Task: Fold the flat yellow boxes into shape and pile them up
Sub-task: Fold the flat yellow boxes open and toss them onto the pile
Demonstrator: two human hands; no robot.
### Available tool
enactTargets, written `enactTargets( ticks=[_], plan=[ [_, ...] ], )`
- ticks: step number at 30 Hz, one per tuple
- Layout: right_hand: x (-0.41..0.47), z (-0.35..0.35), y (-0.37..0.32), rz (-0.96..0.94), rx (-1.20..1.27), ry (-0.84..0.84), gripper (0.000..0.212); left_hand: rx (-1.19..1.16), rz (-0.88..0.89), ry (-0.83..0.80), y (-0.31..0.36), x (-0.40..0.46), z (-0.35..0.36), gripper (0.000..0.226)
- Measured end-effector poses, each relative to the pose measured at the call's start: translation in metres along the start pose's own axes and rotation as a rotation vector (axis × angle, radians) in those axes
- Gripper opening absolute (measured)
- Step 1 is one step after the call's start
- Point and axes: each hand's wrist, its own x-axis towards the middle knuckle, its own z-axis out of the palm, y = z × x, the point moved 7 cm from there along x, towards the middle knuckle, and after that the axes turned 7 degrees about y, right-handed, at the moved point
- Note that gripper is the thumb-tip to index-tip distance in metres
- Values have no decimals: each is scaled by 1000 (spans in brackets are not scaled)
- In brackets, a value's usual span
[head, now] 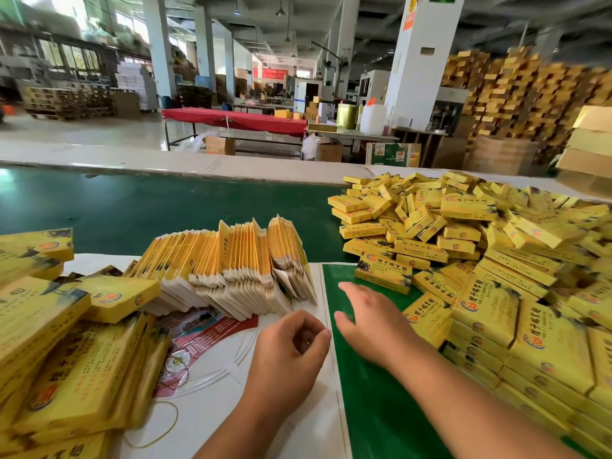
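A leaning row of flat yellow boxes [231, 266] stands on edge in the middle of the table. Folded yellow boxes lie in a big loose pile [480, 240] on the right. One folded box [383, 272] lies at the pile's near left edge. My right hand [367, 314] hovers over the green mat just below that box, fingers straight and spread, holding nothing. My left hand [291, 346] rests on the white sheet below the flat boxes, fingers loosely curled, with nothing in it.
More yellow boxes are stacked at the left [66, 342]. A white printed sheet [212, 376] and a green mat [374, 392] cover the near table. A green conveyor belt [132, 207] runs behind. Rubber bands [162, 425] lie on the sheet.
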Motion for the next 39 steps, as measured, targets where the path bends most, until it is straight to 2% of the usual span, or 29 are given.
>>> enactTargets(
  ticks=[4, 7, 11, 18, 22, 26, 29, 31, 35, 37, 39],
  plan=[
    [24, 32, -10, 54, 145, -9, 66, -31, -19, 29, -1, 3, -6, 17],
    [36, 49, -13, 74, 193, -9, 65, -29, -13, 24, -1, 3, -5, 16],
    [42, 56, -22, -38, 161, 48, 49, -37, 14, 19, 1, 3, -3, 13],
    [33, 34, -23, -141, 44, 268, 11, -41, -17, 21, -2, 4, -2, 19],
    [26, 32, -23, -197, 11, 261, 15, -26, -31, 5, -2, 3, -1, 22],
    [25, 29, -21, -198, 16, 216, 30, -18, -43, 0, -2, 3, -1, 20],
    [23, 8, -13, -161, 84, 320, 32, -44, -71, -25, -4, 2, -2, 19],
    [19, -16, -1, -103, 161, 441, 29, -68, -101, -34, -5, 3, -3, 18],
    [-2, -67, 17, -114, 304, 672, 19, -168, -211, -44, -12, 4, -2, 17],
    [-16, -81, 17, -131, 387, 714, 12, -279, -315, -88, -18, 3, 0, 19],
    [-32, -89, 10, -222, 540, 678, 7, -500, -466, -124, -21, 2, 3, 24]
  ],
)
